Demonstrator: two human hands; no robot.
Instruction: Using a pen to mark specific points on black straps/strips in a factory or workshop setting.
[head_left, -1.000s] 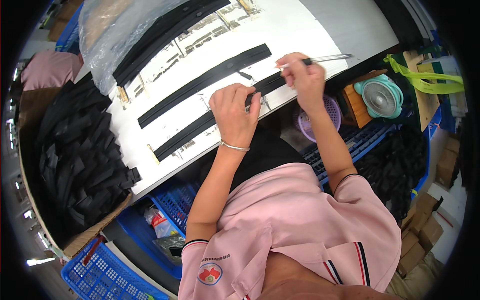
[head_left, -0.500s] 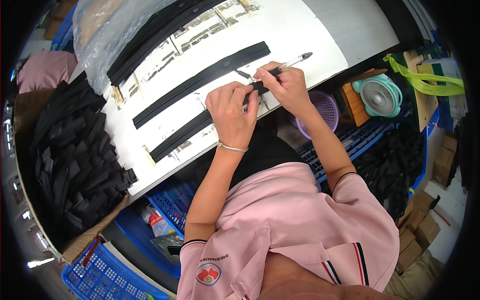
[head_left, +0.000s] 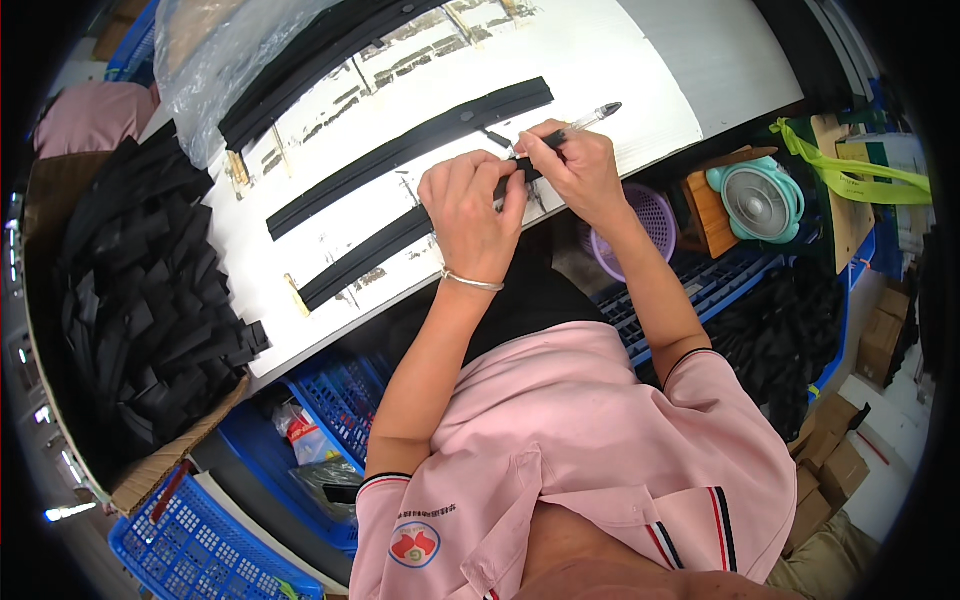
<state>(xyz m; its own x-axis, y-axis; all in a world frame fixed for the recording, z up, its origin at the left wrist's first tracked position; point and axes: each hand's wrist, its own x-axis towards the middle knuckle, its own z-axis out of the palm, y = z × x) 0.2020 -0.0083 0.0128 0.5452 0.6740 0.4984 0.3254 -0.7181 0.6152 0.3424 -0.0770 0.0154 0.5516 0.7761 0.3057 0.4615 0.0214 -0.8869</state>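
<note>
My right hand (head_left: 582, 182) is closed around a pen (head_left: 596, 116) with a clear barrel, its cap end sticking out up and to the right. The pen's lower end meets the end of a black fabric strip (head_left: 365, 262) that lies along the near side of the white board (head_left: 620, 130). Pressed on that strip near its right end, my left hand (head_left: 472, 215) pinches it between thumb and fingers. Parallel to it and farther off lies a second black strip (head_left: 405, 158). A small dark piece (head_left: 497, 139) sits close to my right fingertips.
A cardboard box (head_left: 125, 490) heaped with black strips (head_left: 150, 300) stands left. More dark strips (head_left: 330, 75) and clear plastic (head_left: 220, 80) lie at the back. Blue crates (head_left: 200, 535), a purple basket (head_left: 655, 225) and a teal fan (head_left: 760, 198) are around the table.
Both hands have shifted very slightly right, staying on the strip with the pen still held. The view has moved a little; the strips look otherwise unchanged.
</note>
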